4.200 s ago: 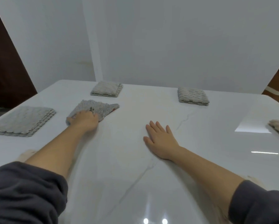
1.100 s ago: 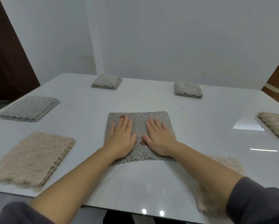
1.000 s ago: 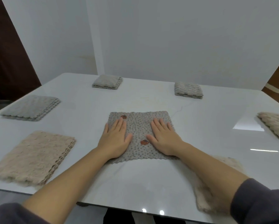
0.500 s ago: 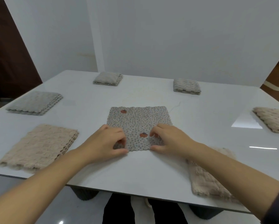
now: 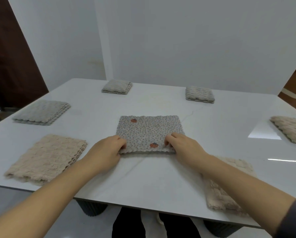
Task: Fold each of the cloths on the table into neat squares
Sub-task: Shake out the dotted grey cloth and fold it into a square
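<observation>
Hands, left (image 5: 107, 150) and right (image 5: 181, 146), each pinched a near corner of the spotted cloth (image 5: 149, 133), raised slightly off the table (image 5: 161, 177).

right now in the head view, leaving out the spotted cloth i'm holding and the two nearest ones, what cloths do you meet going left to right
flat grey cloth at the left edge → small folded grey cloth → knobbly folded grey cloth → beige cloth at the right edge

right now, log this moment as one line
step: fold starting | left hand grip: pinches near edge of grey dotted square cloth | right hand grip: pinches same edge | edge: raised off white table
</observation>
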